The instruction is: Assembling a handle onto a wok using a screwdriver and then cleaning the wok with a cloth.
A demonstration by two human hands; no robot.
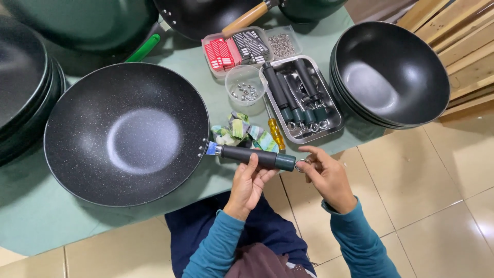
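Note:
A black speckled wok [126,135] lies on the pale green table cover [41,226]. Its dark green handle [257,155] sticks out to the right over the table's edge. My left hand [248,184] grips that handle from below, about at its middle. My right hand [325,175] pinches the small metal ring [300,164] at the handle's end between thumb and fingers. Both sleeves are teal.
A metal tray [334,121] of spare dark handles sits behind the hands, with a yellow screwdriver [276,133], crumpled wrappers [242,131], a clear cup of small metal parts [245,85], and boxes of small parts [234,49]. Stacks of black woks stand right [391,72] and left [23,87].

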